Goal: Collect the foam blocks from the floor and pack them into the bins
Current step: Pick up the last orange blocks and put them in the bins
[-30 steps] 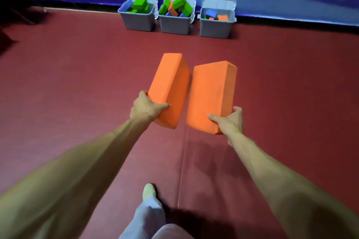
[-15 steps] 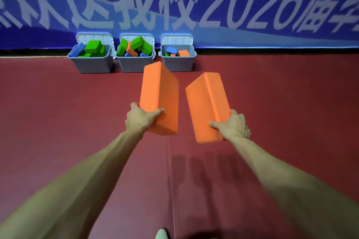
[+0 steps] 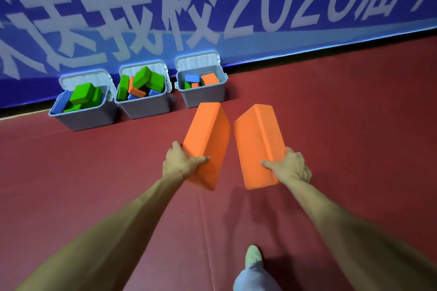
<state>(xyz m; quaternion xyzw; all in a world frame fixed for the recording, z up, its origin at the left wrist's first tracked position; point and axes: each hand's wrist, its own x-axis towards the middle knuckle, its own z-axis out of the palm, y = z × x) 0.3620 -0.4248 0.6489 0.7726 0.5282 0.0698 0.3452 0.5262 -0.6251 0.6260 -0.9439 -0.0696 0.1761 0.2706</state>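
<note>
Head view: left hand (image 3: 182, 163) and right hand (image 3: 290, 167) clamp the near ends of left block (image 3: 205, 142) and right block (image 3: 257, 146), held above the floor (image 3: 354, 130), short of the bins (image 3: 203, 99). End grips could slip, and the heaped middle bin (image 3: 147, 108) may spill one. Long axes point ahead toward the bins, far ends nearly meeting.

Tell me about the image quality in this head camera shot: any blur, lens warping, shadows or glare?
Head view: wide-angle distortion tilts and bows the banner. Head view: the banner lettering looks smeared, while the left orange block and right orange block look crisp. Head view: soft overlapping shadows lie on the red floor beneath the blocks; no harsh glare.
</note>
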